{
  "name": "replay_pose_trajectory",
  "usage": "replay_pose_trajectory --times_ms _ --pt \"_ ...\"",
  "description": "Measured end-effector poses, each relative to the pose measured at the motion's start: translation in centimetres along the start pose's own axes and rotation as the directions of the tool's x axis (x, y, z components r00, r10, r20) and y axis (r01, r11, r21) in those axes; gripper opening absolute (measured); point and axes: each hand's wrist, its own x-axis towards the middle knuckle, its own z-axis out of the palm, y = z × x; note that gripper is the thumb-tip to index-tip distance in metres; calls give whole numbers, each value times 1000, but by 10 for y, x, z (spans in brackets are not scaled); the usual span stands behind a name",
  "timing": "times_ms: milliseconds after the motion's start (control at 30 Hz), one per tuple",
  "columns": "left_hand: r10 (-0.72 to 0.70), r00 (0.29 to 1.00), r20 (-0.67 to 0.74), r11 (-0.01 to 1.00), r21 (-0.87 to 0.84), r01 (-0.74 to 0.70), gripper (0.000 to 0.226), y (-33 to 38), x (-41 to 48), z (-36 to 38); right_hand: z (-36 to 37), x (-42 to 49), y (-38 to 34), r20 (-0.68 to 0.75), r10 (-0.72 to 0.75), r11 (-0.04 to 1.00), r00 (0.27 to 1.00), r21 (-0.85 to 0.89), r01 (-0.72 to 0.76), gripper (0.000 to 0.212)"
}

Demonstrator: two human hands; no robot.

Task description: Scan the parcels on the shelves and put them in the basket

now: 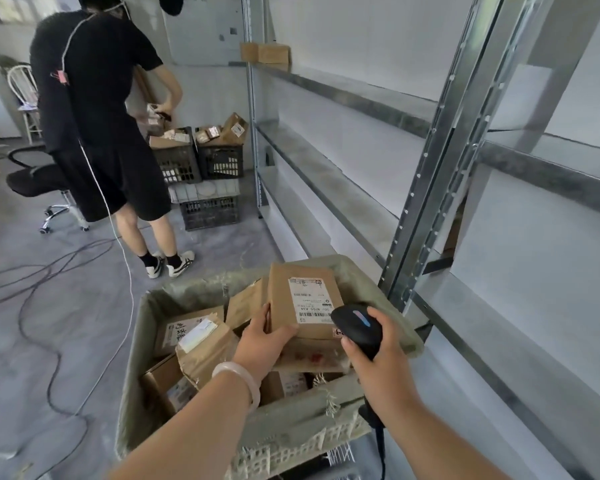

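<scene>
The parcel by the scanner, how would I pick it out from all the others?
Find the cloth-lined basket beside the metal shelves. Above its far right corner the left hand holds one flat brown parcel, higher than the rest. Its white label faces up, right at the nose of the black scanner in the right hand.

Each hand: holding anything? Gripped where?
Left hand grips the labelled brown parcel by its near left corner, above the basket. Right hand holds the black scanner by its handle.
</scene>
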Motion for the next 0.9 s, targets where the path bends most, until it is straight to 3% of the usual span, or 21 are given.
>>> replay_pose_trajectory --times_ms 267,433,667,900 --pt "54 997 -53 968 247 -40 73 0 32 16 3 54 22 97 4 1000 995 -12 -2 61" --pt "154 987 -42 842 529 -109 75 5 25 20 -7 50 25 36 15 999 999 31 -16 61" --pt "326 930 168 604 720 -341 78 24 5 36 -40 2 8 -110 -6 1000 994 28 9 66" --pt "403 796 452 460 652 -603 79 27 -62 65 -75 -104 3 -357 38 999 933 19 -34 67"
